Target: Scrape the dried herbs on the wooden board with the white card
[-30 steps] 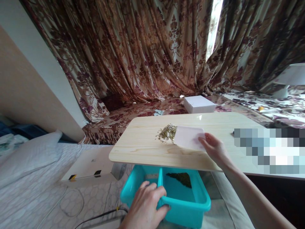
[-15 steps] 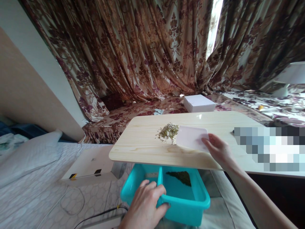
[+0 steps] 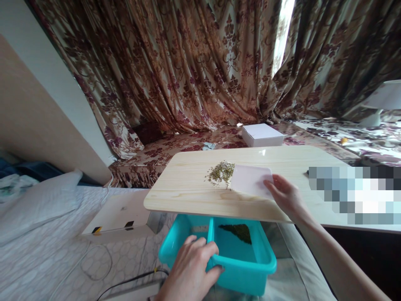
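Note:
A light wooden board [image 3: 188, 188] lies in front of me. On it sits a small pile of green and pale seeds [image 3: 221, 172]. My right hand [image 3: 286, 198] grips a white flat card [image 3: 250, 180] whose left edge touches the pile. Below the board's near edge stands a teal plastic bin [image 3: 244, 271] with a divider; its right compartment holds dark green seeds [image 3: 238, 232]. My left hand [image 3: 191, 271] clasps the bin's near rim at the divider.
A white box [image 3: 261, 134] rests on the patterned cloth beyond the board. Floral curtains [image 3: 188, 62] hang behind. A white flat box [image 3: 119, 215], a black cable [image 3: 125, 284] and a pillow [image 3: 34, 202] lie on the bed at left.
The card drew back slightly to the right from the seed pile, then edged left again to its edge. My left hand stays on the bin.

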The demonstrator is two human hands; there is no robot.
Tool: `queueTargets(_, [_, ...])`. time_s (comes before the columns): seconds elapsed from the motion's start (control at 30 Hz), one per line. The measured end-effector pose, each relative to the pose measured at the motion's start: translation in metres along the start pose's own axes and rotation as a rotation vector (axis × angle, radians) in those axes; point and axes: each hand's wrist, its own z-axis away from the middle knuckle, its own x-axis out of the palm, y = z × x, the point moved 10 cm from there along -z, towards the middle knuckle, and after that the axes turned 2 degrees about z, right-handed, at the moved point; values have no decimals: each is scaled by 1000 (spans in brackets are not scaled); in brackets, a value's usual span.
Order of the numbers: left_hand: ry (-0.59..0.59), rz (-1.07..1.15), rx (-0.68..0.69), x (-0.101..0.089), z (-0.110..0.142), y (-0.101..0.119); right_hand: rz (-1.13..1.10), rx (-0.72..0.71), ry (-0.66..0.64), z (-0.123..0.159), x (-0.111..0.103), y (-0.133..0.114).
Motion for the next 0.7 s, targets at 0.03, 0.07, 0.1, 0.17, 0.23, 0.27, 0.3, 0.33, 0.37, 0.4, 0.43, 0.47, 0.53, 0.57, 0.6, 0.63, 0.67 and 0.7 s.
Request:
queueTargets(0.03, [1,1,0,0,0,0,6,-6,0,0,1,-1])
queueTargets(0.07, [0,3,-1,1,0,-1,9,-13,-5,0,2,-1])
queueTargets(0.1, [-2,5,-3,1,0,-1,8,-23,-12,0,2,-2])
queueTargets(0.17, [-7,11,-10,3,0,-2,-4,-40,-23,1,4,-4])
queueTargets(0.23, [-8,16,-12,3,0,-3,-25,-43,-28,2,4,-4])
queueTargets(0.27, [-8,19,-11,3,0,-3,-34,-37,-28,2,4,-3])
queueTargets(0.3, [-9,20,-9,3,0,-3,-39,-31,-29,3,4,-3])
queueTargets(0.33, [-9,21,-6,3,0,-2,-42,-25,-32,3,4,-2])
queueTargets(0.37, [-10,20,-3,3,0,-2,-43,-22,-34,3,4,-2])
queueTargets(0.4, [-10,20,-3,3,0,-2,-43,-22,-37,3,4,-2])
queueTargets(0.43, [-10,18,-3,3,0,-2,-41,-23,-41,4,5,-3])
queueTargets(0.47, [-8,17,-4,3,1,-3,-39,-25,-43,4,5,-4])
queueTargets(0.53, [-4,14,-4,3,1,-3,-33,-25,-43,5,4,-4])
queueTargets(0.57, [-3,12,-3,3,1,-3,-29,-24,-41,5,4,-4])
queueTargets(0.6, [-1,10,1,3,1,-3,-26,-21,-39,5,3,-4])
queueTargets(0.63, [2,9,5,3,1,-3,-27,-18,-36,5,2,-4])
queueTargets(0.67, [4,8,11,3,0,-2,-31,-15,-35,6,2,-4])
queueTargets(0.7, [6,6,16,3,0,-2,-38,-12,-36,6,2,-4])
